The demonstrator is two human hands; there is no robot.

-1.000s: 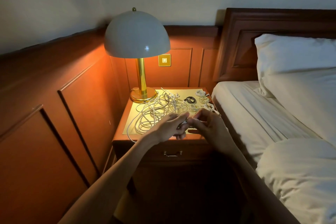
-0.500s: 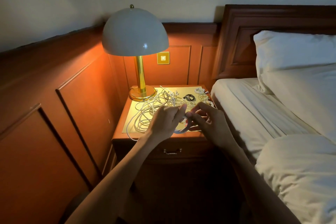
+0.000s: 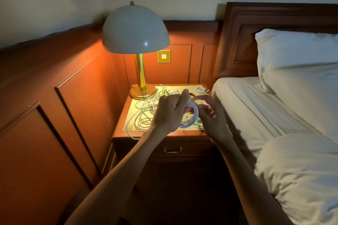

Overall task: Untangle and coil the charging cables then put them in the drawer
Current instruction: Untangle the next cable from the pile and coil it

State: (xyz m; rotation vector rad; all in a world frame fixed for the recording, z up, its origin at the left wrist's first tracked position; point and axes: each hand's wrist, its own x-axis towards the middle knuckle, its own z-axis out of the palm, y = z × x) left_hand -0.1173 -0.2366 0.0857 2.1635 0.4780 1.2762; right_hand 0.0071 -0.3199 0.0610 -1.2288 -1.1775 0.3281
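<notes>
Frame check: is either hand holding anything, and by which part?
The left hand holds a partly wound white cable coil, its fingers through the loops at the coil's left side. The right hand is motion-blurred beside it; its grip cannot be told.

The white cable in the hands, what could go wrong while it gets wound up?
1. The coil is held only by the left hand; a looser hold might let the loops spring open.
2. The tangled cables sit right behind it, so a pull could drag them toward the lamp.
3. The drawer looks shut, so one hand must let go to open it.
</notes>
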